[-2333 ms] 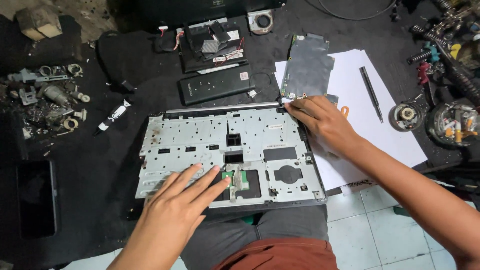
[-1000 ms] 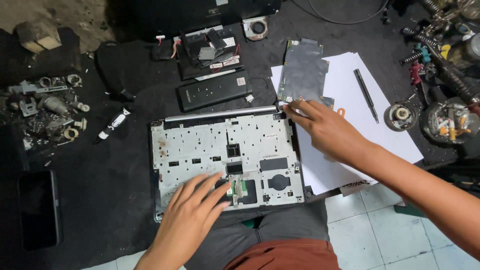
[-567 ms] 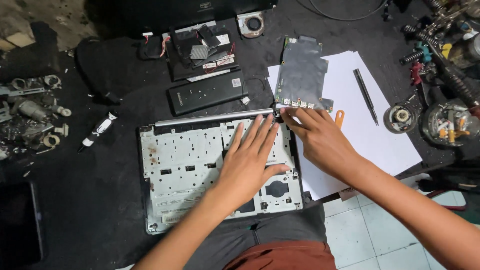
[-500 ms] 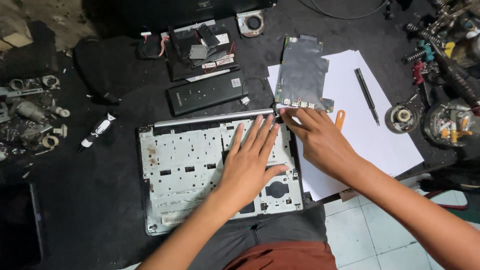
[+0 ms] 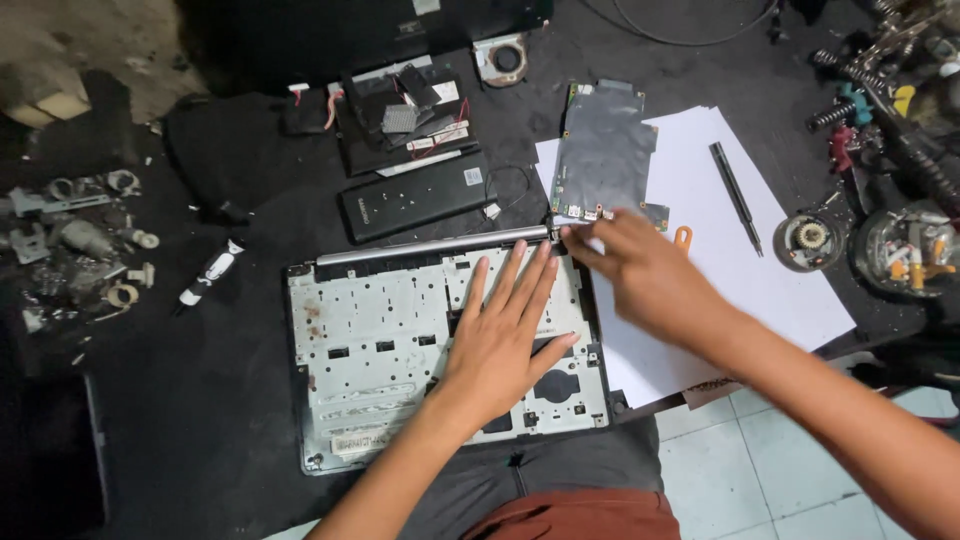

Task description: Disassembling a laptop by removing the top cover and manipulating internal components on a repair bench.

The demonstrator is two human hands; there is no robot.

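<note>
pressing flat with released fingers, the left hand (image 5: 500, 340) lay on the silver metal laptop keyboard frame (image 5: 380, 350); the right hand (image 5: 640, 275) fingers pinched its top corner

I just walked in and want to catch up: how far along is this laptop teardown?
Done: the circuit board, the long black battery and a small round fan lie out on the black mat. In hand: the left hand presses flat on the bare silver metal laptop chassis, while the right hand works at its top right hinge corner. Left: the grey hinge bar is on the chassis.
</note>
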